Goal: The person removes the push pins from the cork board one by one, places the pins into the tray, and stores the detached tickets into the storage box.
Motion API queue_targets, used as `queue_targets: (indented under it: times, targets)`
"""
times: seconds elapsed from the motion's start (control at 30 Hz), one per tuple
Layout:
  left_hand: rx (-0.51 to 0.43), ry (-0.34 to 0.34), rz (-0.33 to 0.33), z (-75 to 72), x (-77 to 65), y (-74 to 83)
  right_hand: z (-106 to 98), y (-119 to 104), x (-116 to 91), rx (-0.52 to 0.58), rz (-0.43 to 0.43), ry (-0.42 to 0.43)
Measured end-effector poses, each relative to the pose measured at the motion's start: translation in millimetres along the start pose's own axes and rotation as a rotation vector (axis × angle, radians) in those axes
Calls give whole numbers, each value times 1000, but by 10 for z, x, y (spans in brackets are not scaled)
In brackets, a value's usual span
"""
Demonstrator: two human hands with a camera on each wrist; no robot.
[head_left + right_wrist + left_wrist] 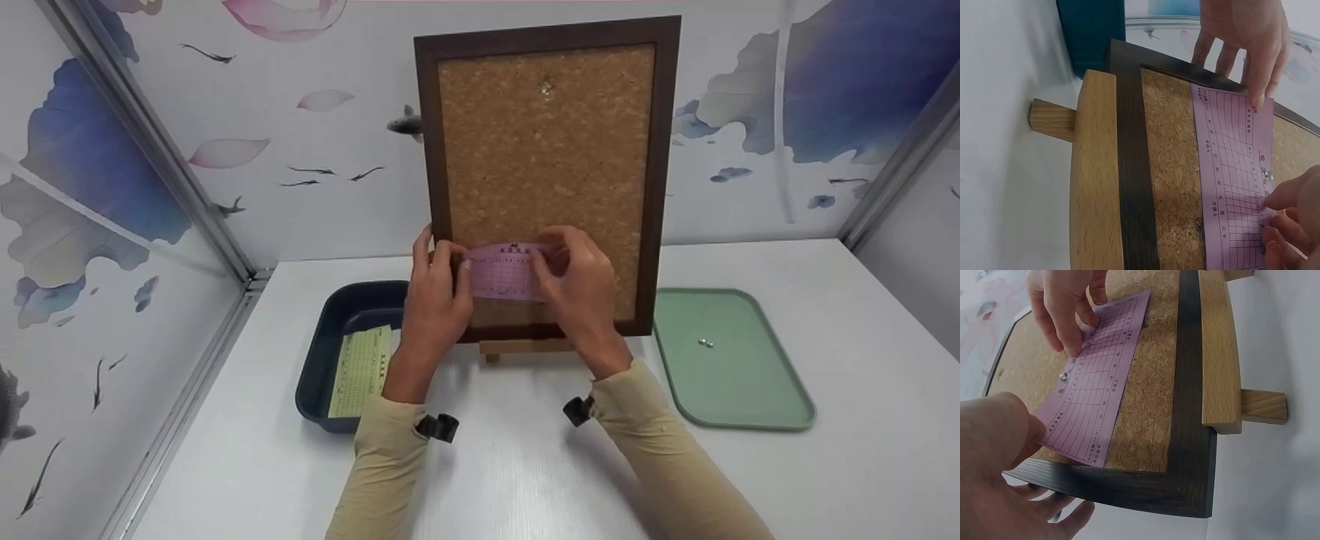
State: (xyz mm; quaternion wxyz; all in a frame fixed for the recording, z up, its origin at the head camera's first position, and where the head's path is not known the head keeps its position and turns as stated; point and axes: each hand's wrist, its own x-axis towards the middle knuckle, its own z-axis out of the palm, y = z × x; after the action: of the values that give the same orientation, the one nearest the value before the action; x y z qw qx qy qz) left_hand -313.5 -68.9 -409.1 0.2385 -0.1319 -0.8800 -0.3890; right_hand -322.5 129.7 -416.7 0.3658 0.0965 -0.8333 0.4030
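A pink receipt slip (pixel 504 274) with a printed grid lies against the lower part of a cork board (pixel 547 165) in a dark wooden frame. My left hand (pixel 437 300) pinches the slip's left end, its thumb on the front; other fingers reach past the frame's left side in the left wrist view. With thumb and fingertips, my right hand (pixel 581 281) holds the slip's upper right part, and the paper bows slightly. A silver round-headed pushpin (pixel 1063 376) sits at the slip's top edge, between the hands; its point is hidden.
The board leans on a wooden easel (pixel 1221 354). To the left, a dark blue tray (pixel 311 382) holds yellow-green printed slips (pixel 360 371). On the right stands a green tray (pixel 739 390) with a few small silver pins (pixel 706 343). More shiny pins (pixel 546 88) cluster high on the cork.
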Motion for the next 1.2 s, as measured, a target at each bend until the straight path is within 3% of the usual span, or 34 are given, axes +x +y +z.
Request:
queue_targets:
  times: [0.63, 1.2]
  targets:
    - [11, 15, -3, -1, 13, -10, 67, -37, -34, -53, -2, -40]
    - [9, -13, -20, -3, 10, -12, 178, -111, -8, -86, -65, 24]
